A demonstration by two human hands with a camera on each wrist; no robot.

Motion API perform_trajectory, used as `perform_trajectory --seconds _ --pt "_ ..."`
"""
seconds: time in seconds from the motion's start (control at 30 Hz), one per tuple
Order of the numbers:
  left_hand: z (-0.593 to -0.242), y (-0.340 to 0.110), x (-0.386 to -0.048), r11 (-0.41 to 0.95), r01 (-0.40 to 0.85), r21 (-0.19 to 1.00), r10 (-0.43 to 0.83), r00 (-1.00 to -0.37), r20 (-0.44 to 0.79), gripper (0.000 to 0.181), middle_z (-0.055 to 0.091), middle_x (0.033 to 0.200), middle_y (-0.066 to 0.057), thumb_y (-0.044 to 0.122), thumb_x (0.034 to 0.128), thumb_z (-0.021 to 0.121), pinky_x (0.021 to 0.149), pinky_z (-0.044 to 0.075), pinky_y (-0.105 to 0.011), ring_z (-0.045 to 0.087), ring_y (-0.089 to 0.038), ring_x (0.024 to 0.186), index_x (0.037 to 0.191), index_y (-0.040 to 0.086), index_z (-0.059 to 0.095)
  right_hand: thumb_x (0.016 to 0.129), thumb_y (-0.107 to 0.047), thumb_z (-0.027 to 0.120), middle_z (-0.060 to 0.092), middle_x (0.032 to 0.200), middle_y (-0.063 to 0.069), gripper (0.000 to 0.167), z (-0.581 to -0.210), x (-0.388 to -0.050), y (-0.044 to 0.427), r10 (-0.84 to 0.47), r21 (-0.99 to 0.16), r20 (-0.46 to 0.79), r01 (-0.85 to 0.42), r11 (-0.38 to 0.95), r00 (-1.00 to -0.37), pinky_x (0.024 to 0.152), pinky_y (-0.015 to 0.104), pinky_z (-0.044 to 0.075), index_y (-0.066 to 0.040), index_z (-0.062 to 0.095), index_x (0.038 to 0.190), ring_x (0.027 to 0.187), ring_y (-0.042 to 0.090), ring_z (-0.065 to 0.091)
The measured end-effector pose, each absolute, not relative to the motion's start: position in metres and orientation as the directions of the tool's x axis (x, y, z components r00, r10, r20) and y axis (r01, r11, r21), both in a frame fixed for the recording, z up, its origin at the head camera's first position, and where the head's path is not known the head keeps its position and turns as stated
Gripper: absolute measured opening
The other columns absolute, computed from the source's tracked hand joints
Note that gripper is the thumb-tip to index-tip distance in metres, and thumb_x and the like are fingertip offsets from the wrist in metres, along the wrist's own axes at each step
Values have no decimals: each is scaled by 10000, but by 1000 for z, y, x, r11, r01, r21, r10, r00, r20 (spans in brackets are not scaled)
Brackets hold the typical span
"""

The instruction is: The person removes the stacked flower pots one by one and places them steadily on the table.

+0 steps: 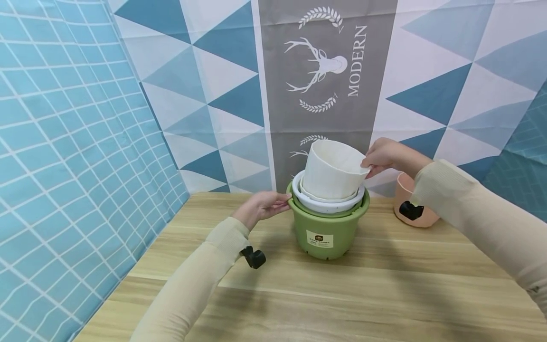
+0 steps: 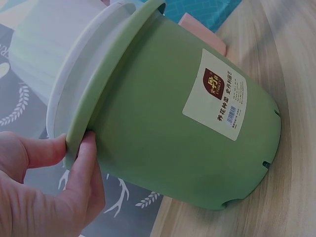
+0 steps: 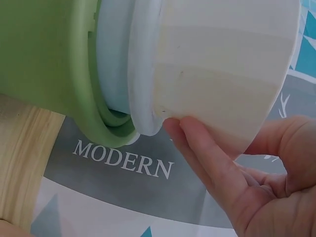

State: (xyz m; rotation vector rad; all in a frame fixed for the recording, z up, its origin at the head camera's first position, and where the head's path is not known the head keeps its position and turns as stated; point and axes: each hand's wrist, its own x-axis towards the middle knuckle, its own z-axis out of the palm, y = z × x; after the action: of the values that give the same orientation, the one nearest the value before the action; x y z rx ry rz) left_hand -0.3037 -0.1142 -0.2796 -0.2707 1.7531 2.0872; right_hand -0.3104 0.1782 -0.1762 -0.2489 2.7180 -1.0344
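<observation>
In the head view, the white pot (image 1: pixel 331 175) sits tilted at the top of a nested stack, inside the pale-rimmed pot (image 1: pixel 322 206) and the green pot (image 1: pixel 342 235); the right hand (image 1: pixel 384 154) pinches its rim, the left hand (image 1: pixel 268 205) grips the green rim. Holding the stack down while handling the white pot in line with its nest would likely prevent jamming. The backdrop (image 1: pixel 316 118) stands close behind and the pink pot (image 1: pixel 427 217) to the right, so the desk (image 1: pixel 325 299) in front seems to offer the most room. In the left wrist view, thumb and fingers close over the green rim's edge, a sound anchor against tipping. In the right wrist view, fingers lie along the white wall, tips just beside the pale rim, where they could get trapped; the thumb's tip is hidden.
</observation>
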Motion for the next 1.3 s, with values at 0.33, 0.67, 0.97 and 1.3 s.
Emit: perform_trajectory --seconds 0.33,0.67,0.97,1.3 --pt "-282 -115 -303 -126 -424 897 192 -897 -397 407 540 950 -125 -27 950 519 966 559 -215 607 -135 766 1338 -107 427 931 -56 557 687 740 4 347 -178 -309 185 -256 -702 -157 -74 708 -954 691 267 641 215 555 1147 657 87 683" --pt "-283 -115 -301 -130 -417 900 199 -900 -388 409 540 937 -120 -28 953 511 935 573 -202 603 -133 757 1341 -117 419 947 -53 554 687 761 -3 385 -180 -309 191 -272 -724 -179 -60 687 -946 724 295 644 222 494 1211 687 84 688" --pt "-281 -114 -299 -126 -417 900 199 -899 -389 403 535 937 -119 -30 955 507 781 606 -153 600 -129 754 1340 -114 421 938 -55 580 685 737 -4 415 -177 -308 196 -252 -717 -153 -68 693 -956 666 249 634 224 479 1227 642 71 661" --pt "-280 -115 -302 -125 -414 902 193 -902 -387 417 536 954 -123 -28 952 514 974 552 -215 598 -136 775 1349 -110 414 945 -111 594 674 777 -23 436 -174 -306 203 -239 -697 -146 -72 714 -960 658 194 603 197 490 1235 681 65 635"
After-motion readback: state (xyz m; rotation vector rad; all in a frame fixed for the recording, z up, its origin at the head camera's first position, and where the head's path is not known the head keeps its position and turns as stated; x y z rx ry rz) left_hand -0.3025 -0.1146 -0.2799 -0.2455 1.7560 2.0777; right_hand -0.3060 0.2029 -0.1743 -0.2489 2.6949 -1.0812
